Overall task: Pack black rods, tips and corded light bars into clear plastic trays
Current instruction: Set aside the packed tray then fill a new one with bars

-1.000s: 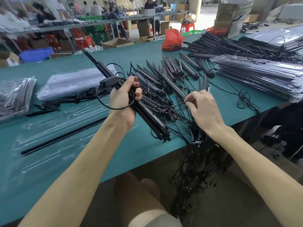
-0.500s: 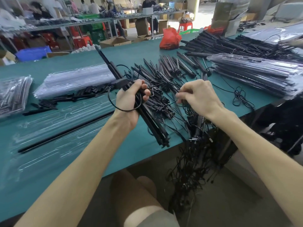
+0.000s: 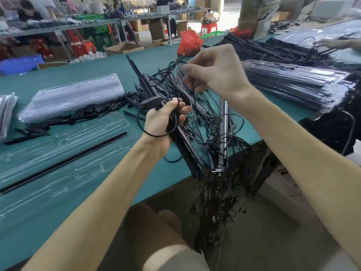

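Black corded light bars [image 3: 185, 147] are bunched in the left hand [image 3: 160, 122] over the green table [image 3: 88, 72], while the raised right hand [image 3: 216, 75] pinches a thin black cord [image 3: 172, 65]. The clear plastic tray [image 3: 58, 192], near left, holds one long black rod [image 3: 64, 162]. Packed trays [image 3: 293, 81] are stacked far right, and much work apparently remains.

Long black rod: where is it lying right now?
Head view, left side: the long black rod lies diagonally on the open clear tray, left of the left hand gripping light bars.
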Motion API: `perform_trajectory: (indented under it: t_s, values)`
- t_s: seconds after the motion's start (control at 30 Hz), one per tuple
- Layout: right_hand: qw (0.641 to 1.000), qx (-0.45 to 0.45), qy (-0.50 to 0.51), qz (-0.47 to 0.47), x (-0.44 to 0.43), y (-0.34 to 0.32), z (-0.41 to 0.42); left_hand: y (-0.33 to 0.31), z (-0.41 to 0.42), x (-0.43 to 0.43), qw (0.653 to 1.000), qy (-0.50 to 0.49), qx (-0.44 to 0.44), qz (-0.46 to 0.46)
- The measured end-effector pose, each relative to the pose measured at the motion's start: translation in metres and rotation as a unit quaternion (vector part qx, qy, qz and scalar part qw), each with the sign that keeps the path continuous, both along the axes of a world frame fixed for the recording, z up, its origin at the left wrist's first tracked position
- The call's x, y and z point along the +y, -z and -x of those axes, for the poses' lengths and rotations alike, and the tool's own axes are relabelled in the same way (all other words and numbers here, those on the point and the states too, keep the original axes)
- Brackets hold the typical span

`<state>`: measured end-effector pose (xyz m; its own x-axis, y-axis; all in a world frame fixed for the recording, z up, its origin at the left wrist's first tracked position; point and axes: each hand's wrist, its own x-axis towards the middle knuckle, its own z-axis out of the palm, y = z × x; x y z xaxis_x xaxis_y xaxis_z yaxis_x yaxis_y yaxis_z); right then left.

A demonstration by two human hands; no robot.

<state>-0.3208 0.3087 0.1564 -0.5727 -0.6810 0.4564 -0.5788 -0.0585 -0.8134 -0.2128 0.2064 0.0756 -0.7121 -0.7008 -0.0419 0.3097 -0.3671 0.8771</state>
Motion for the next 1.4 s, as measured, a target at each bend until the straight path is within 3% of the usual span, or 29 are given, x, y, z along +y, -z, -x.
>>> perform_trajectory:
  t_s: [0.3,0.53,0.87,1.0,1.13,1.23,1.33,1.4]
  values:
    - [0.976,-0.209,-0.059,0.027,-0.024,0.036,-0.02,-0.003,-0.035,-0.029,0.999,0.011,-0.028,-0.021]
    - [0.946,-0.304,-0.109,-0.026,-0.055,0.071,-0.055,-0.016,-0.078,-0.063,0.992,0.075,-0.058,-0.088]
    - [0.904,-0.295,-0.281,-0.126,-0.104,0.084,-0.15,-0.033,-0.168,-0.115,0.991,-0.093,-0.076,-0.061]
    - [0.908,-0.348,-0.21,-0.097,-0.124,0.089,-0.159,-0.033,-0.199,-0.129,0.971,-0.152,-0.182,0.003]
    - [0.844,-0.526,-0.104,0.012,-0.14,0.089,-0.138,-0.027,-0.23,-0.135,0.952,-0.119,-0.277,0.058]
    - [0.809,-0.581,-0.04,0.077,-0.14,0.086,-0.109,-0.021,-0.245,-0.137,0.948,-0.12,-0.29,0.056]
    - [0.833,-0.542,0.031,0.108,-0.136,0.081,-0.082,-0.017,-0.249,-0.141,0.947,-0.149,-0.283,0.026]
    - [0.873,-0.477,0.058,0.082,-0.133,0.082,-0.07,-0.017,-0.248,-0.142,0.95,-0.159,-0.269,0.016]
